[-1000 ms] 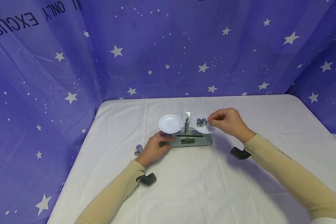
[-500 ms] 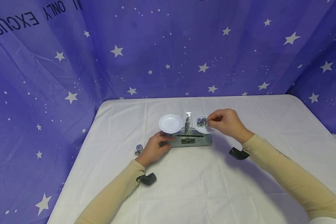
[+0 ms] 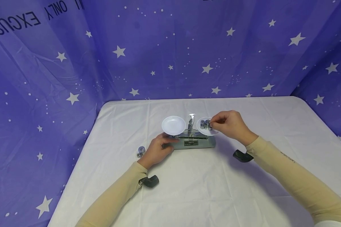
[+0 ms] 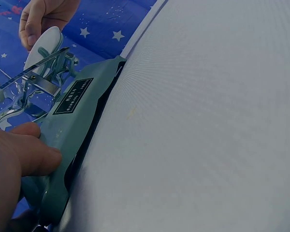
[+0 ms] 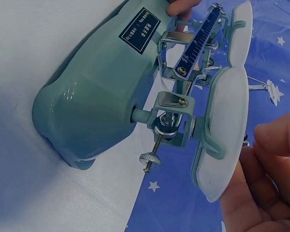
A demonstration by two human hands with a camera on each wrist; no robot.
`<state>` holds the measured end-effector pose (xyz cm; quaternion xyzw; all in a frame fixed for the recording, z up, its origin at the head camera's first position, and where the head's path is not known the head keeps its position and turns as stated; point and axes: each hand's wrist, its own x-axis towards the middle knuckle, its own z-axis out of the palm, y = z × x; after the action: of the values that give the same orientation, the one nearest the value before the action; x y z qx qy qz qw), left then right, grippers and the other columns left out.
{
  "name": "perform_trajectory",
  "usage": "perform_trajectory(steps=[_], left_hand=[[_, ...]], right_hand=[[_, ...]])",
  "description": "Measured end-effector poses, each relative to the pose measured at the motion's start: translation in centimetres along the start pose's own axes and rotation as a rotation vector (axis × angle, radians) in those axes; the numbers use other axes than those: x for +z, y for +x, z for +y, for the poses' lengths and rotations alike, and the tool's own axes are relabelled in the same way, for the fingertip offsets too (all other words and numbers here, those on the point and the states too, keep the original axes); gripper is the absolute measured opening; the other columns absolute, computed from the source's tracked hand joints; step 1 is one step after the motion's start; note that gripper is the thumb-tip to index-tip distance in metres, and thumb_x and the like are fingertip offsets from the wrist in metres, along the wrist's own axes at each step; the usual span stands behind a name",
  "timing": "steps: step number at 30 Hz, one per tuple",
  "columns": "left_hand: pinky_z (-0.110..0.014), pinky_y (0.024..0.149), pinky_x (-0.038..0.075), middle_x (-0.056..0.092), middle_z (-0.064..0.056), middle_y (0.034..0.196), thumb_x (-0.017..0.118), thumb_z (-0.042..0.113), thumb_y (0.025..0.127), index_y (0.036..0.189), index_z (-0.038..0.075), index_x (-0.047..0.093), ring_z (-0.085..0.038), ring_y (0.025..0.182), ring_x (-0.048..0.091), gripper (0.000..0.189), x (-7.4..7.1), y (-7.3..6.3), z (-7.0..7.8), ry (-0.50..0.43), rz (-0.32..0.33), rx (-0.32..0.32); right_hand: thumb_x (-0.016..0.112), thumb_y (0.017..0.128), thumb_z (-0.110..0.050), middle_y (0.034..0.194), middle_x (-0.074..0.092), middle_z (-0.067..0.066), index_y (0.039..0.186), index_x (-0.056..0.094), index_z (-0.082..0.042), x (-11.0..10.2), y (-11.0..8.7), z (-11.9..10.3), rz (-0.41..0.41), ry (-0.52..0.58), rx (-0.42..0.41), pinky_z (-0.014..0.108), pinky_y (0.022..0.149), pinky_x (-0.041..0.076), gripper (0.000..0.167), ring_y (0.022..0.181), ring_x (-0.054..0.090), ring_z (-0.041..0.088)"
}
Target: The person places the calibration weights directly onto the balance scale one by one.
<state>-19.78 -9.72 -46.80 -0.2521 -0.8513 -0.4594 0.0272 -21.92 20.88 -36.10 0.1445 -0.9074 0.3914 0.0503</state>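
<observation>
We see a purple, star-printed curtain (image 3: 170,50) behind a white-covered table (image 3: 193,189), whose flat top gives the instrument its footing. Two beige sleeves (image 3: 119,189) reach in from either side, so that neither arm crosses in front of the apparatus. Between them we find a green pan balance (image 3: 208,144), upright on the cloth, its dark label (image 3: 191,143) facing the wearer. We note the left hand (image 3: 157,149) clamped on the left end of the base, thumb against the front face; we judge that this grip steadies the frame. The right hand (image 3: 231,123) approaches from the outer side, thumb and forefinger drawn together over the right pan (image 3: 204,132), pinching, as far as we can tell, the rightmost weight (image 3: 210,127); coming in from outside probably spares the beam a knock. The left pan (image 3: 173,125) appears larger to us, perhaps because it rides higher while its partner is loaded. The other metal weights (image 3: 202,125) stand close together in the right pan, which we take to keep them off its rim. Smallest, a spare cluster (image 3: 141,149) lies on the cloth just beside the left wrist, its exact count uncertain.
</observation>
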Motion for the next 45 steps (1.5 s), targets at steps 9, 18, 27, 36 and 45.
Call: perform_trajectory(steps=[9, 18, 27, 36, 45], left_hand=[[-0.053, 0.116, 0.043, 0.059, -0.018, 0.146, 0.069, 0.003, 0.083, 0.114, 0.010, 0.078, -0.036, 0.139, 0.053, 0.033, 0.0, 0.0, 0.0, 0.005, 0.000, -0.003], [-0.053, 0.115, 0.043, 0.059, -0.017, 0.145, 0.069, 0.003, 0.083, 0.114, 0.011, 0.078, -0.036, 0.138, 0.054, 0.034, 0.0, -0.1, -0.1, 0.005, -0.001, 0.000], [-0.053, 0.115, 0.043, 0.059, -0.016, 0.145, 0.069, 0.004, 0.083, 0.114, 0.011, 0.078, -0.035, 0.137, 0.054, 0.033, 0.1, 0.1, -0.2, 0.012, 0.004, 0.008], [-0.053, 0.115, 0.043, 0.059, -0.017, 0.145, 0.069, 0.004, 0.084, 0.114, 0.010, 0.078, -0.036, 0.137, 0.054, 0.032, 0.1, 0.1, -0.1, 0.005, -0.002, 0.010], [-0.053, 0.116, 0.042, 0.058, -0.018, 0.146, 0.069, 0.005, 0.083, 0.114, 0.010, 0.078, -0.037, 0.139, 0.053, 0.032, 0.0, 0.1, 0.0, 0.017, -0.001, 0.006]], right_hand=[[0.074, 0.082, 0.000, 0.088, 0.078, 0.018, 0.087, 0.080, -0.001, -0.1, -0.1, 0.0, 0.016, 0.000, -0.018, 0.013, 0.064, 0.055, 0.008, 0.074, 0.068, 0.010], [0.074, 0.084, 0.000, 0.090, 0.077, 0.018, 0.089, 0.080, 0.000, -1.4, -0.8, -0.1, 0.090, 0.012, -0.055, 0.010, 0.065, 0.053, 0.008, 0.071, 0.064, -0.005], [0.075, 0.086, -0.008, 0.087, 0.076, -0.009, 0.093, 0.080, -0.003, -3.4, -2.2, 1.1, 0.187, 0.034, -0.022, 0.008, 0.068, 0.053, 0.009, 0.076, 0.065, -0.012], [0.074, 0.087, -0.011, 0.082, 0.073, -0.022, 0.095, 0.079, 0.000, -4.1, -3.7, 3.1, 0.211, 0.073, 0.066, 0.010, 0.065, 0.052, 0.014, 0.074, 0.066, -0.011], [0.076, 0.085, -0.008, 0.081, 0.077, -0.012, 0.094, 0.079, 0.000, -2.9, -4.7, 5.2, 0.207, 0.073, 0.083, 0.009, 0.065, 0.052, 0.012, 0.072, 0.065, -0.011]])
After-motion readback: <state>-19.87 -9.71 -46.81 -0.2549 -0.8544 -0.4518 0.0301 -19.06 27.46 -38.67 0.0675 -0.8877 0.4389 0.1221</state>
